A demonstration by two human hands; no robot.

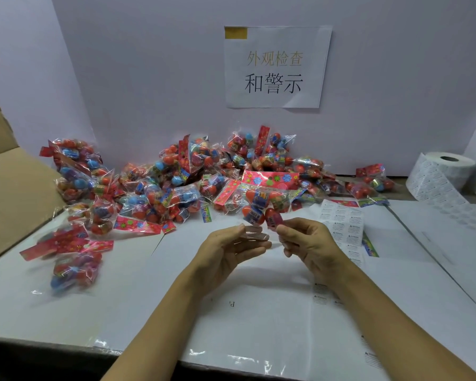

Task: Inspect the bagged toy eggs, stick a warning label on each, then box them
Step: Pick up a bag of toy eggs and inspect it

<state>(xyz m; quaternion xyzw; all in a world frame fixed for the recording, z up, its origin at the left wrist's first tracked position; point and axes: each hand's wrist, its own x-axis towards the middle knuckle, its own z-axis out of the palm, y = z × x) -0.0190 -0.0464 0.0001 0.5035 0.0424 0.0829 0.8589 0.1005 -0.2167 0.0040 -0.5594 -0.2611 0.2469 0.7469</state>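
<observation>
Both hands are up over the table [259, 312], the right hand [308, 243] pinching the lower edge of a bag of eggs [261, 207], likely to inspect it. The left hand [228, 248], fingers straight, steadies its clear flap. The label sheet [344, 224] lies just beside, within reach.

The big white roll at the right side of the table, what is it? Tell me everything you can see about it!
The label roll is a fat roll of white paper with a hollow middle, lying with its hole facing up at the far right of the table, near the wall. A long strip covered in tiny printed stickers trails off it towards the front. The print is too small to read. Neither hand touches it.
</observation>
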